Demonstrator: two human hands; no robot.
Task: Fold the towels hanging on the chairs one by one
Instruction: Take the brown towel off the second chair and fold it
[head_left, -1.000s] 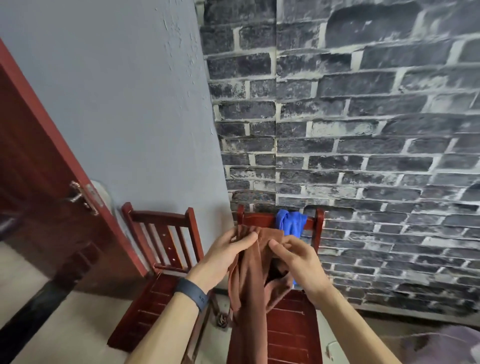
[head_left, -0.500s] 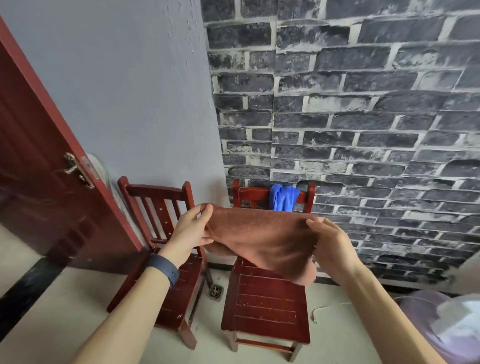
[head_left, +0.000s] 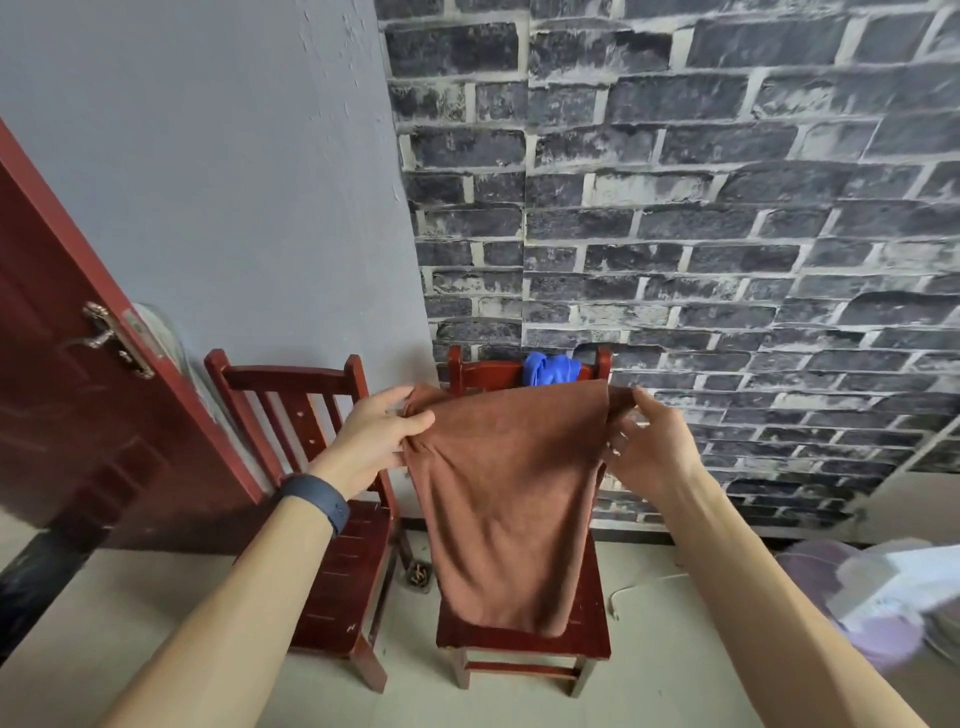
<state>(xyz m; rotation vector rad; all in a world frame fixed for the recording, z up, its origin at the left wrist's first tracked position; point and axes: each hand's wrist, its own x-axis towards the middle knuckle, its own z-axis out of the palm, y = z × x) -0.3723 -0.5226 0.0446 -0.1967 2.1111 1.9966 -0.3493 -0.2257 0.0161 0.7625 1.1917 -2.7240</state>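
Note:
I hold a brown towel (head_left: 511, 499) spread in the air in front of the right chair (head_left: 524, 636). My left hand (head_left: 376, 439) pinches its upper left corner and my right hand (head_left: 647, 447) pinches its upper right corner. The cloth hangs down from the stretched top edge, its lower end over the chair seat. A blue towel (head_left: 550, 368) is draped over the backrest of the right chair, partly hidden behind the brown one. The left chair (head_left: 311, 457) has nothing on its backrest.
A red-brown door (head_left: 78, 395) stands open at the left. A grey wall and a dark brick wall meet behind the chairs. A white cable (head_left: 636, 590) lies on the floor, and a pale fan (head_left: 878, 597) is at the right edge.
The towel went from a bunched strip between close hands to a spread sheet. My hands moved apart along its top edge, and the cloth now hangs longer and flatter.

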